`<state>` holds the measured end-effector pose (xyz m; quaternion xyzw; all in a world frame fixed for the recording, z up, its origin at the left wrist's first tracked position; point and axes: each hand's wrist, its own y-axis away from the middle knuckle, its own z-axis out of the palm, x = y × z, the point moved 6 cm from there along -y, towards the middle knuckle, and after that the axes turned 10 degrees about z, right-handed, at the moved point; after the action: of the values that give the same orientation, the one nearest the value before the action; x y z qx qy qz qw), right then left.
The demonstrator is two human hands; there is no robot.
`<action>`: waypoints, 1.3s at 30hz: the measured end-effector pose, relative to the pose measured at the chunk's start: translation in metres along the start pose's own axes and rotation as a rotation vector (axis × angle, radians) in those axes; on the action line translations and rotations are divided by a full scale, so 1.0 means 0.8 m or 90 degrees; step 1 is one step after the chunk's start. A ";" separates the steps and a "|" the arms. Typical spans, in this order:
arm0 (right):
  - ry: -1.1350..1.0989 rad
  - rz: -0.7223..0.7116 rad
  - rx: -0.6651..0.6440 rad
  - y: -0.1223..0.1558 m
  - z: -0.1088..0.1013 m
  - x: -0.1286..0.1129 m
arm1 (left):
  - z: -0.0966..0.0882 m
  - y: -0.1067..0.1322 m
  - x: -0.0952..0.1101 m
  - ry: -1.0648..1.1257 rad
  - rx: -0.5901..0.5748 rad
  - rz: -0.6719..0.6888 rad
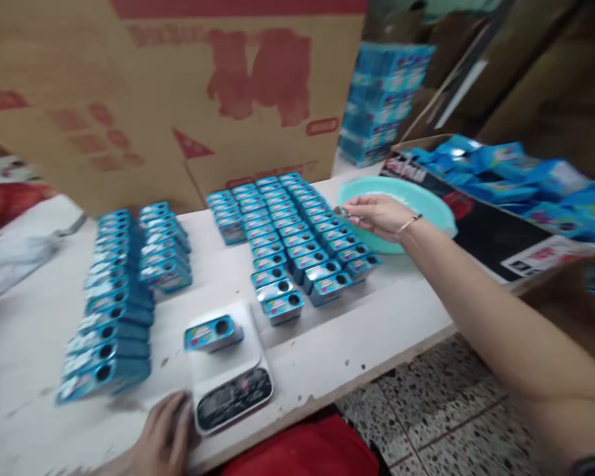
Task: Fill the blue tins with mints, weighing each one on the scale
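My right hand point(374, 215) is closed in a pinch on a small grey spoon-like piece point(338, 211), whose exact shape is blurred. It hovers between the turquoise basin point(441, 211) and rows of small blue boxes point(290, 231) with round dark holes on top. Some white stuff shows inside the basin. On the white digital scale point(223, 367) stands one blue box point(212, 333). Beside the scale's left edge, my left hand point(161, 439) rests on the table with fingers apart and loosely bent, holding nothing that I can see.
More blue boxes stand in two rows point(114, 311) point(163, 254) at left. A large cardboard carton point(153, 86) backs the white table point(337, 357). Stacked blue packs point(381, 99) stand behind. At right, an open carton point(496, 231) holds many blue packets point(506, 165).
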<state>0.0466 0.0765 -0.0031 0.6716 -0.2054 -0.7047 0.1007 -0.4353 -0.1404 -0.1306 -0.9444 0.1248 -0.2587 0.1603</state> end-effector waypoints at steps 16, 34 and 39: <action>0.728 -0.395 -0.310 0.150 0.331 0.070 | -0.002 0.022 0.012 0.019 0.089 0.040; 0.228 -0.073 -0.321 0.148 0.264 0.100 | -0.002 0.025 0.020 0.027 0.125 0.025; 0.117 0.132 -0.273 0.167 0.212 0.194 | -0.003 0.022 0.024 0.013 0.133 0.038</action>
<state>-0.1505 -0.0814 -0.0845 0.6716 -0.1093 -0.6538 0.3310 -0.4236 -0.1633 -0.1264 -0.9159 0.1267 -0.2749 0.2638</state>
